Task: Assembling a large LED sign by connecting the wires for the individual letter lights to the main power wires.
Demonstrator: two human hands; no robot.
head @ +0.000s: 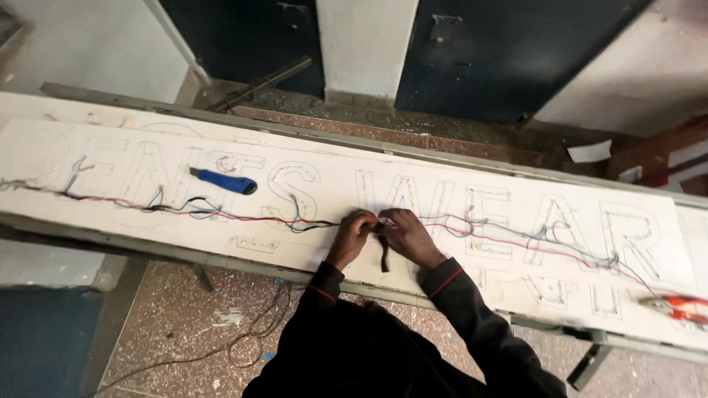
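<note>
Nearest the camera, two black sleeves with thin red cuff lines rise from the bottom edge, where the person's body is cut off. On the speckled floor point(192, 324) to the left a thin dark cable point(251, 339) lies in loose loops. The sleeves lead up to the long white sign panel point(88, 147) lying on the counter, its front rail point(184, 254) showing just below. The left hand point(352, 234) and the right hand point(407, 236) meet at the middle of the panel, fingertips almost touching, both grips closed in a pinch on the red and blue wires point(280, 220) where these join; exactly which strand each holds is too small to tell. A strip of black tape point(384, 254) hangs down from between the hands over the panel's near edge. The wires run left and right across the panel through faint letter outlines dotted with tiny lights, hard to make out against the white. To the left lies a blue-handled tool point(223, 181), its tip dark and unclear. At the far right edge red-handled pliers point(678, 306) are partly cut off. Beyond the panel stand dark blue doors point(501, 51) and a pale wall, with a scrap of white paper point(588, 151) on the ground.
</note>
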